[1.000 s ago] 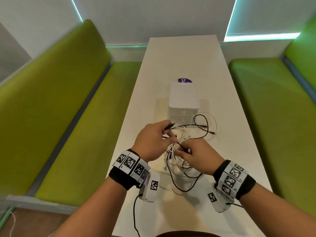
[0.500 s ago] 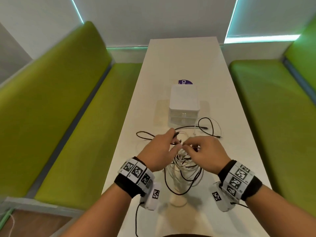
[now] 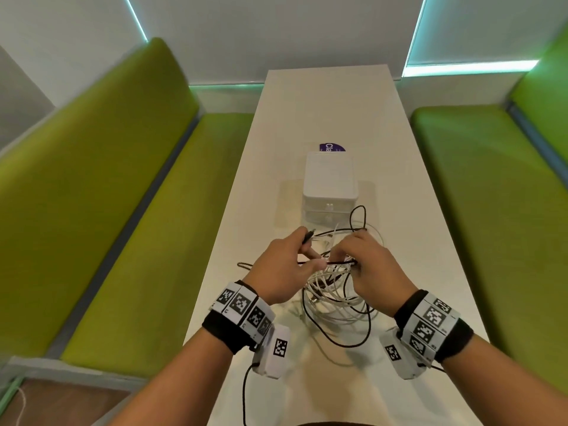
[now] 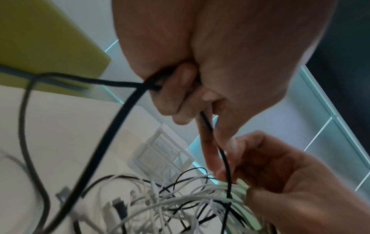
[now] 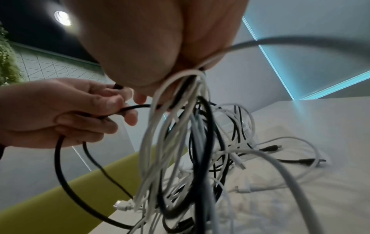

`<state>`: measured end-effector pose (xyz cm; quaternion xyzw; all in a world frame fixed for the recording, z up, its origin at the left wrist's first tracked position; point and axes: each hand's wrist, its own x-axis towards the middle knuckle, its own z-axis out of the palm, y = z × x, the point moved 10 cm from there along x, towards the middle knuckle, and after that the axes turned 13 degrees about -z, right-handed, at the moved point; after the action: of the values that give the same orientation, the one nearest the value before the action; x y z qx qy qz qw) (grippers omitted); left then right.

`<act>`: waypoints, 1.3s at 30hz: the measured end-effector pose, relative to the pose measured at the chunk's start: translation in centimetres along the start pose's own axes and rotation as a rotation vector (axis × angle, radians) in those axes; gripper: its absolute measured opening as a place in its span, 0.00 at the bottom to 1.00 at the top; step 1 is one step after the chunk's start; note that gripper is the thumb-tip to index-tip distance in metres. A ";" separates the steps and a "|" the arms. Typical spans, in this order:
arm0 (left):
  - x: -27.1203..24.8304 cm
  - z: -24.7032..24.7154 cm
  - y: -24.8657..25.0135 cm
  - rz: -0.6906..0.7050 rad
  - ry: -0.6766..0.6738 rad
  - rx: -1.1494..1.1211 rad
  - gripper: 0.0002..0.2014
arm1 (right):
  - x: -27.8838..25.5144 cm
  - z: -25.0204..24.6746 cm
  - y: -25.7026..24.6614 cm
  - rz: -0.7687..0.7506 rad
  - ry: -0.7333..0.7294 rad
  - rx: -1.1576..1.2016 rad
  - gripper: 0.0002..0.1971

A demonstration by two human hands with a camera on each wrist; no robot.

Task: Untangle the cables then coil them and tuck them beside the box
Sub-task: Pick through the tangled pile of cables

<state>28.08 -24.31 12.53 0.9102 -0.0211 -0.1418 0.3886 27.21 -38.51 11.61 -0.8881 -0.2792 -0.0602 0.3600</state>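
Observation:
A tangle of white and black cables [image 3: 333, 292] hangs over the white table [image 3: 424, 241], just in front of a white box [image 3: 330, 182]. My left hand [image 3: 284, 265] grips a black cable [image 4: 112, 126], whose plug end pokes out past the fingers [image 3: 308, 236]. My right hand [image 3: 373, 265] holds a bunch of white and black strands [image 5: 180, 110] lifted off the table. The black cable [image 3: 338, 262] runs taut between both hands. Loose loops [image 3: 359, 216] lie beside the box.
Green benches [image 3: 116, 195] [image 3: 491, 195] flank the narrow table on both sides. A purple sticker [image 3: 332, 146] lies behind the box. A black lead [image 3: 244, 392] runs from my left wrist camera off the table's near edge.
Both hands rose and moved toward the box with the tangle. A black loop came out to the left of my left hand. The black cable now stretches between the hands.

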 end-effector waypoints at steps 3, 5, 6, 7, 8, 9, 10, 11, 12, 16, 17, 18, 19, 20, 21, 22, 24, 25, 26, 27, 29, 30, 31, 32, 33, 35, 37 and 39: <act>0.0 -1.3 0.1 0.036 0.074 -0.044 0.21 | -0.3 1.0 0.1 0.023 -0.092 0.004 0.28; -0.1 -2.5 0.1 0.052 0.145 -0.174 0.21 | -0.3 1.5 0.5 0.042 -0.148 -0.076 0.23; -0.3 -3.0 0.0 0.057 0.176 -0.237 0.21 | -0.1 1.7 0.6 0.030 -0.163 -0.096 0.22; -0.5 -3.3 -0.2 0.061 0.213 -0.288 0.21 | 0.0 1.9 0.7 0.025 -0.173 -0.084 0.21; -0.6 -3.6 -0.5 0.058 0.255 -0.327 0.21 | 0.2 2.0 0.8 0.027 -0.180 -0.048 0.22; -0.7 -3.9 -0.9 0.053 0.298 -0.358 0.21 | 0.4 2.0 1.0 0.038 -0.180 -0.014 0.22; -0.8 -4.1 -1.3 0.046 0.338 -0.377 0.21 | 0.6 1.7 1.1 0.050 -0.167 0.016 0.22; -0.8 -4.2 -1.9 0.033 0.365 -0.384 0.21 | 0.7 1.4 1.1 0.063 -0.143 0.052 0.21; -0.7 -4.2 -2.6 0.011 0.374 -0.370 0.21 | 0.8 1.0 1.1 0.077 -0.109 0.100 0.20; 0.6 -2.5 -4.1 -0.102 0.240 -0.113 0.09 | 1.0 -0.6 0.5 0.129 0.030 0.272 0.15; 0.7 -2.0 -3.8 -0.101 0.213 -0.034 0.08 | 1.2 -0.4 0.4 0.128 0.027 0.270 0.13; 0.6 -1.6 -3.1 -0.078 0.194 0.024 0.07 | 1.3 -0.1 0.2 0.111 0.002 0.235 0.12; 0.4 -1.2 -2.2 -0.040 0.176 0.060 0.08 | 1.5 0.5 0.0 0.082 -0.037 0.174 0.11; 0.2 -0.7 -1.2 0.009 0.150 0.079 0.09 | 1.6 1.1 -0.2 0.046 -0.075 0.105 0.12; -0.1 -0.1 -0.1 0.053 0.113 0.092 0.08 | 1.7 1.5 -0.4 0.011 -0.099 0.055 0.12; -0.2 0.5 0.6 0.080 0.077 0.100 0.08 | 1.7 1.6 -0.5 -0.019 -0.109 0.025 0.13; 0.1 0.7 1.1 0.061 0.051 0.101 0.12 | 1.7 1.5 -0.7 -0.069 -0.101 -0.002 0.13; 0.3 0.5 1.0 0.041 0.061 0.091 0.15 | 1.7 1.5 -0.8 -0.092 -0.093 -0.007 0.10; 0.6 0.1 1.0 0.024 0.072 0.080 0.18 | 1.6 1.6 -1.2 -0.105 -0.089 -0.021 0.08; 0.8 -0.2 1.1 0.006 0.076 0.091 0.19 | 1.3 1.8 -1.4 -0.106 -0.089 -0.036 0.07; 1.2 -0.5 1.1 -0.024 0.072 0.204 0.17 | 0.5 2.0 -0.6 -0.019 -0.072 -0.022 0.15; 1.4 -0.5 0.8 -0.047 0.054 0.271 0.15 | 0.0 1.8 0.2 0.045 -0.053 0.006 0.21; 1.6 -0.5 0.3 -0.074 0.023 0.307 0.14 | -0.4 1.6 1.0 0.088 -0.044 0.018 0.24; 1.7 -0.4 -0.4 -0.098 -0.017 0.308 0.13 | -0.7 1.3 1.3 0.090 -0.060 0.004 0.23; 1.7 -0.3 -1.0 -0.114 -0.050 0.298 0.12 | -1.0 1.2 1.4 0.068 -0.098 -0.026 0.21; 1.5 -0.5 -2.1 -0.125 -0.046 0.253 0.11 | -1.6 1.3 1.3 0.007 -0.194 -0.049 0.20; 1.2 -1.0 -2.9 -0.143 0.003 0.143 0.08 | -2.1 1.4 1.5 -0.003 -0.243 -0.037 0.24; 0.8 -1.4 -3.3 -0.159 0.046 0.020 0.06 | -2.3 1.5 1.6 0.010 -0.267 -0.023 0.26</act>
<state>29.03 -21.14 10.86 0.9159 0.0585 -0.1509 0.3673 25.99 -39.53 8.84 -0.8937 -0.3194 0.0574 0.3097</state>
